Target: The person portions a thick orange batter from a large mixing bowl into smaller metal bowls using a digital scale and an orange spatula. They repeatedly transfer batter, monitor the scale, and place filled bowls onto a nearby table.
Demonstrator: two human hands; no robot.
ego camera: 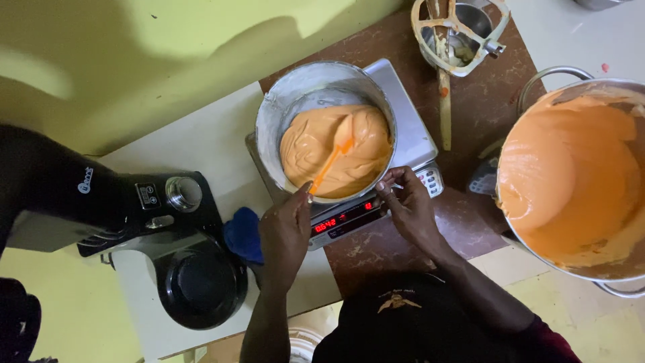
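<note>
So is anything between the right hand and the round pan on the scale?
Nothing visible. The right hand is at the near rim of the round pan on the scale; the left hand holds the orange spatula in the batter.

Pan on scale, mid-counter

The pan (325, 128) sat on the scale (403, 134), spatula (334, 156) inside; the mixer (161, 235) stood left, the large bowl (578, 181) right, the beater (457, 33) behind.

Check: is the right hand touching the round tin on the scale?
Touching. The head view shows the right hand's fingertips on the tin's near rim.
</note>
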